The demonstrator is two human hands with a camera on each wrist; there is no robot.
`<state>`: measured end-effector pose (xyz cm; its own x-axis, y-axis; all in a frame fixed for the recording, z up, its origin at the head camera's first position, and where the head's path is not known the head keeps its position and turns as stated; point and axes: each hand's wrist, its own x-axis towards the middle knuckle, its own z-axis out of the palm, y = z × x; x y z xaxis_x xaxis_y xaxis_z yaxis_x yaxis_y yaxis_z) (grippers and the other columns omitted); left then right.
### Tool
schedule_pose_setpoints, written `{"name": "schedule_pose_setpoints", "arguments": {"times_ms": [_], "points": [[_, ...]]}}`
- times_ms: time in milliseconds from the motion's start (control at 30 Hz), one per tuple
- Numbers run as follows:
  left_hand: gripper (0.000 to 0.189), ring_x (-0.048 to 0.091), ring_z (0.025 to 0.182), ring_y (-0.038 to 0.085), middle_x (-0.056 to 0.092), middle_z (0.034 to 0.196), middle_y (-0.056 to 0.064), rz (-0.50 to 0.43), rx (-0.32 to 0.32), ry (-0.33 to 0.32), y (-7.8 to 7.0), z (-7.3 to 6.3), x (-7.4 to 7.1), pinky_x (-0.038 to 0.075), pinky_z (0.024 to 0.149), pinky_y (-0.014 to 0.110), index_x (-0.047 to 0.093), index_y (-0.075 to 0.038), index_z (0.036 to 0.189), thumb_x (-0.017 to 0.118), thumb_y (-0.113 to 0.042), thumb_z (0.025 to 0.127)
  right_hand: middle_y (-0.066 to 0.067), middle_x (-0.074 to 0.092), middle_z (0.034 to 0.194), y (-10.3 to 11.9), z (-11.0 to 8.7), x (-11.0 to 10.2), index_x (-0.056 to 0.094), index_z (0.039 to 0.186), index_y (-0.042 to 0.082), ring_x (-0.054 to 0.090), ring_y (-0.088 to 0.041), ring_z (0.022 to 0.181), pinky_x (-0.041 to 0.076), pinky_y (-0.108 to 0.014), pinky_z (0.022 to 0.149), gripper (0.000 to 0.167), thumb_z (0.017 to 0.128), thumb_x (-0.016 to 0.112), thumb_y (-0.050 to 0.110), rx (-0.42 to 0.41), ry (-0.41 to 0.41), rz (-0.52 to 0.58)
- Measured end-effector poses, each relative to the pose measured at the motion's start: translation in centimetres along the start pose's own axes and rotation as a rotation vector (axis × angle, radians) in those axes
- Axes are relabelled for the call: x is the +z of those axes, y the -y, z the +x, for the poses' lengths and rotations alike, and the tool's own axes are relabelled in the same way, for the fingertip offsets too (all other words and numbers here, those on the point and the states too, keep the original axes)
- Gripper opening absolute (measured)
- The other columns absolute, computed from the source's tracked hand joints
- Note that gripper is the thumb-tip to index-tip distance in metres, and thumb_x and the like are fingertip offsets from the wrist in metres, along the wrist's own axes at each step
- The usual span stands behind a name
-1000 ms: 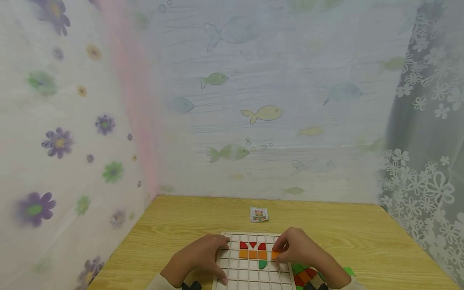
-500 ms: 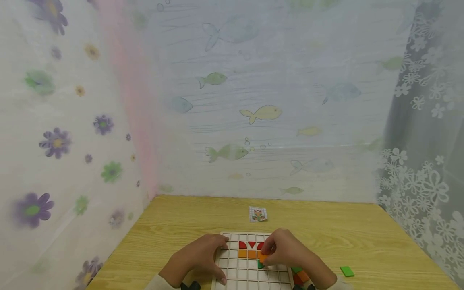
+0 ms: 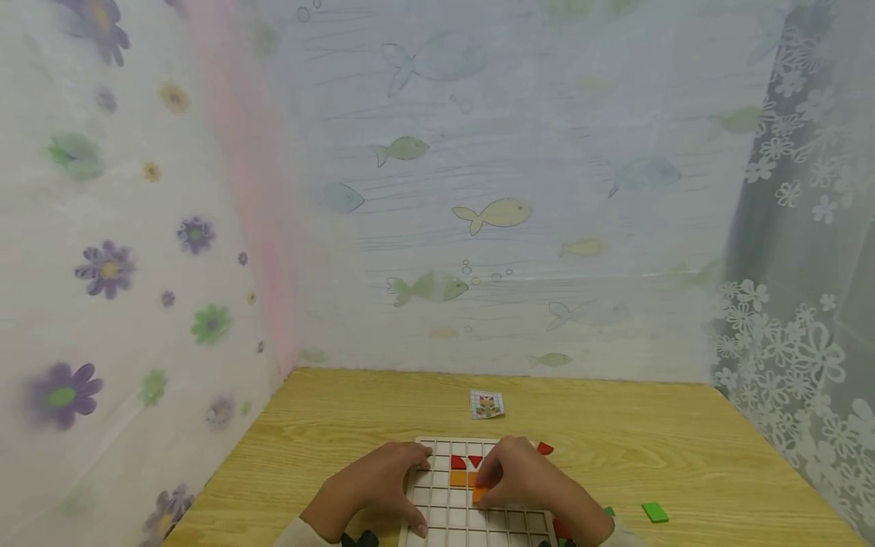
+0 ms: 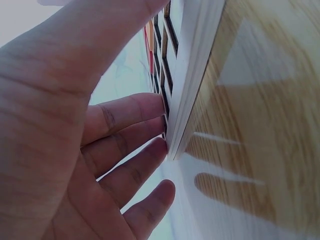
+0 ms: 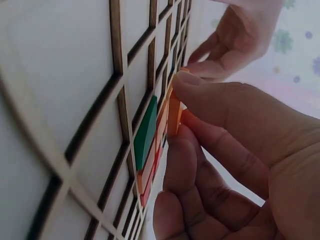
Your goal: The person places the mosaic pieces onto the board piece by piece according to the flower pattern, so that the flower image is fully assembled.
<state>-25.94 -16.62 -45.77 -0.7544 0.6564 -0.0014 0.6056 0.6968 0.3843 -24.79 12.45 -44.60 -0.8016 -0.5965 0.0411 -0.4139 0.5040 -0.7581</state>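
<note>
A pale wooden grid board (image 3: 437, 518) lies on the table. My left hand (image 3: 379, 482) rests at its left edge, thumb and fingers spread; in the left wrist view, the fingertips (image 4: 159, 146) touch the edge. My right hand (image 3: 533, 482) pinches an orange square tile (image 5: 173, 114) between thumb and fingers, just over the board's middle columns. Set in the grid are a red quarter-round tile (image 3: 457, 463), a small red triangle (image 3: 475, 461) and an orange square (image 3: 458, 479). A green quarter-round tile (image 5: 146, 135) shows in the right wrist view; my right hand hides it in the head view.
Behind the board lies a small printed pattern card (image 3: 487, 405). Right of the board are a loose red tile (image 3: 544, 448), a green square tile (image 3: 655, 512) and more tiles (image 3: 562, 529), partly hidden by my right forearm. Patterned curtains surround the table (image 3: 615, 425).
My right hand has moved left across the board with the orange tile, now covering the right part of the tile rows. The loose red tile has come into view. My left hand stays put.
</note>
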Motion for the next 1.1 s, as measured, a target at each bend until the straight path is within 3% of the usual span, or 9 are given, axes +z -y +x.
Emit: {"name": "schedule_pose_setpoints", "arguments": {"times_ms": [1100], "points": [[0.082, 0.057, 0.134, 0.017, 0.058, 0.147, -0.002, -0.001, -0.017, 0.002, -0.21, -0.14, -0.05, 0.051, 0.110, 0.035, 0.069, -0.018, 0.129, 0.089, -0.067, 0.067, 0.005, 0.077, 0.077, 0.36, 0.35, 1.00, 0.083, 0.082, 0.011, 0.067, -0.002, 0.069, 0.056, -0.021, 0.063, 0.013, 0.075, 0.092, 0.006, -0.014, -0.013, -0.039]]}}
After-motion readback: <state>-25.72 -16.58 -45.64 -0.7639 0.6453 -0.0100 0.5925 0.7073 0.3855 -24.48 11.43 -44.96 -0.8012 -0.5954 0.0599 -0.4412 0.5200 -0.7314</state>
